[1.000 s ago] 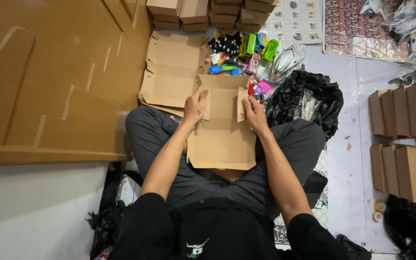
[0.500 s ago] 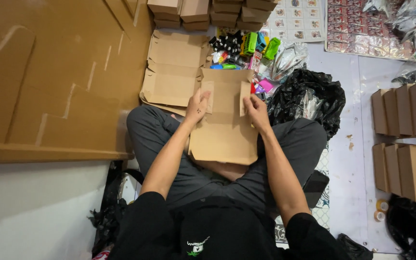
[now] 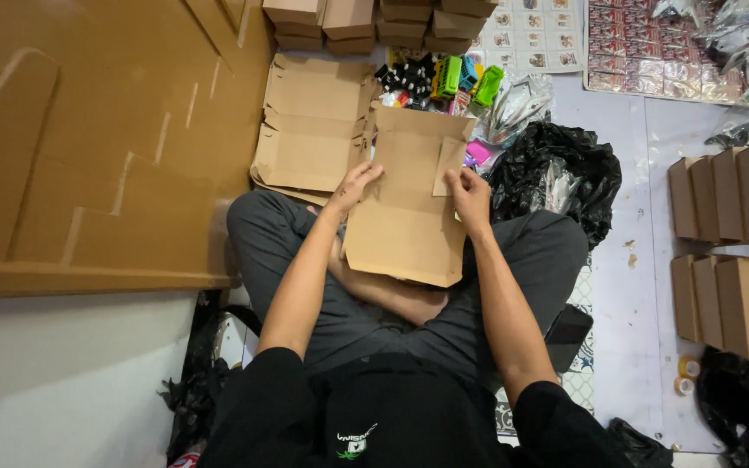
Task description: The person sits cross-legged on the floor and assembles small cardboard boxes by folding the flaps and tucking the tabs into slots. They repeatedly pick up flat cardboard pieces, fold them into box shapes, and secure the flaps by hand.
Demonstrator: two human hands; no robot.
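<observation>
Step in hand: you look to be folding a flat cardboard blank (image 3: 405, 212) into a box, with only the first flap bent so far

Left hand (image 3: 355, 186): your fingers are curled lightly over the blank's left edge, thumb on top, pinching the board rather than gripping it hard

Right hand (image 3: 470, 195): your fingertips press on the small side flap (image 3: 449, 165), which stands half-folded just above them; the fingers are bent and close together, holding that flap and the right edge

Where the blank is: across your lap between both hands, its near end resting over your crossed legs, its far end tilted up away from your fingers

Beyond your fingertips: a pile of small coloured toys (image 3: 444, 82) and, just left of your left fingers, a stack of unfolded blanks (image 3: 309, 130) on the floor

Right of your right hand, well apart: finished brown boxes (image 3: 739, 251) in rows

Next move, as a judgement: the matching flap by your left fingers probably needs creasing inward, so keep the board steady against your legs while the thumb pushes along the score line
</observation>
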